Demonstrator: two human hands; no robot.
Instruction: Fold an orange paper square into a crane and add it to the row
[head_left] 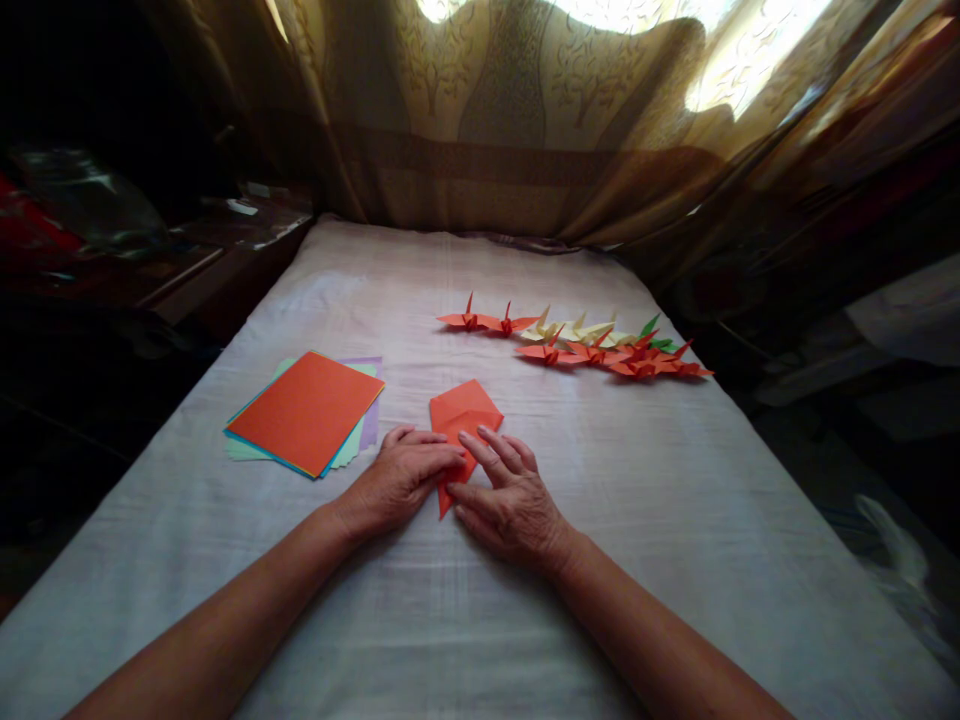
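A partly folded sheet of orange origami paper (466, 396) lies on the white cloth in front of me, its top a broad point and its lower end narrow. My left hand (401, 472) presses its left edge, fingers closed together, the thumb mostly hidden. From the right, my right hand (510, 490) rests its fingertips on the paper with the fingers spread and the thumb near the lower tip. Both hands cover part of the folds.
A stack of coloured paper squares (307, 415), orange on top, lies to the left. Several folded paper cranes (551, 354) in orange, cream and green stand at the back right. Beyond the cloth-covered surface (675, 560) hangs a patterned curtain (495, 110); dark furniture (202, 260) is at left.
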